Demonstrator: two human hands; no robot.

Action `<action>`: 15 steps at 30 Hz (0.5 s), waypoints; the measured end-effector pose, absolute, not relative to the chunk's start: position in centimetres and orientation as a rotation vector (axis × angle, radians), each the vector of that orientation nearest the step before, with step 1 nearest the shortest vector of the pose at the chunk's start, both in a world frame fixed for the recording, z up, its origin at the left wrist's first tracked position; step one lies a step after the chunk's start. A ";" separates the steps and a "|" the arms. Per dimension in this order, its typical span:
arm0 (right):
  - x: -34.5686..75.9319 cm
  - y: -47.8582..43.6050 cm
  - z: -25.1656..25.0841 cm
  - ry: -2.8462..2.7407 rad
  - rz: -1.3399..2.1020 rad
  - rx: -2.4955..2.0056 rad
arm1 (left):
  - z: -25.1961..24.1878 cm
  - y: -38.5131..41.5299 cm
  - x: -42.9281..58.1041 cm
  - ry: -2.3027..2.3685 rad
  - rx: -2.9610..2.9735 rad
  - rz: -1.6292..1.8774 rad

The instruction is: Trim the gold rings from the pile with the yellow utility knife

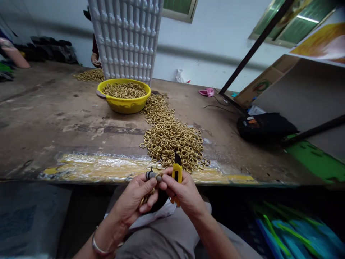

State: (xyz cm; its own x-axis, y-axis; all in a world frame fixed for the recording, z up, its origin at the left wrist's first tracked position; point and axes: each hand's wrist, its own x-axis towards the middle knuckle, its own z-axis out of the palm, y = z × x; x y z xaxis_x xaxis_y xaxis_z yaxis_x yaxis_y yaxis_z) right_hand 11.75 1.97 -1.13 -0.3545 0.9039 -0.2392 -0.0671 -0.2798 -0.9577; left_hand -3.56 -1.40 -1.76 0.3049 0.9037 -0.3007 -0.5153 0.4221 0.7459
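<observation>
Near the table's front edge, my left hand [137, 196] pinches a small grey rod-like piece [151, 175] with a black tie on it. Several brass rings [145, 198] hang in its curled fingers. My right hand [183, 190] holds a yellow utility knife [177, 173], its dark blade pointing up and away. The thumb and forefinger of that hand also close on a brass ring [159, 176] at the right end of the grey piece. Just beyond both hands lies a large pile of brass rings [175, 138] on the table.
A yellow basin [126, 104] full of rings stands behind the pile, before a grey ribbed panel [126, 39]. At the back left, a person's hand [95, 60] is by another ring pile [90, 75]. A black bag [266, 126] and slanted dark bars stand right.
</observation>
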 end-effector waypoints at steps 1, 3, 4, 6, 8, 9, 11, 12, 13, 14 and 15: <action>12.0 1.8 -1.0 -1.305 1.662 -1.133 | -1.7 -1.4 -3.4 0.779 0.597 0.989; 12.7 1.5 -0.6 -1.542 1.420 -1.166 | -1.8 -1.5 -3.2 0.799 0.619 0.967; 13.1 1.3 -0.4 -1.688 1.258 -1.190 | -1.8 -1.6 -3.1 0.830 0.633 0.975; 13.8 0.9 0.0 -1.950 0.953 -1.247 | -1.8 -1.7 -3.0 0.923 0.683 1.005; 14.2 0.4 0.2 -2.121 0.763 -1.301 | -1.7 -1.7 -2.8 1.019 0.756 1.019; 14.3 0.1 0.2 -2.181 0.706 -1.322 | -1.6 -1.7 -2.8 1.061 0.793 1.018; 14.3 -0.2 0.0 -2.275 0.610 -1.366 | -1.3 -1.6 -2.7 1.125 0.854 1.006; 14.3 -0.2 -0.2 -2.314 0.556 -1.389 | -1.1 -1.6 -2.6 1.148 0.876 1.003; 14.3 -0.1 -0.5 -2.351 0.503 -1.405 | -0.9 -1.7 -2.6 1.166 0.895 1.002; 14.3 0.1 -0.8 -2.376 0.449 -1.418 | -0.6 -1.8 -2.6 1.186 0.906 1.002; 14.5 0.4 -1.2 -2.377 0.392 -1.433 | -0.3 -2.0 -2.6 1.205 0.921 0.994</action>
State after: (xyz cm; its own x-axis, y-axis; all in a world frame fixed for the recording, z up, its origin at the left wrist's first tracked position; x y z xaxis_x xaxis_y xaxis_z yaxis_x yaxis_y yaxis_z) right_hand 14.47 0.45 -1.18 -0.4355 0.8888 0.1426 0.7958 0.4542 -0.4005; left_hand -2.59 -1.99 -0.32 0.0798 0.9507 -0.2996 -0.1141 0.3073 0.9448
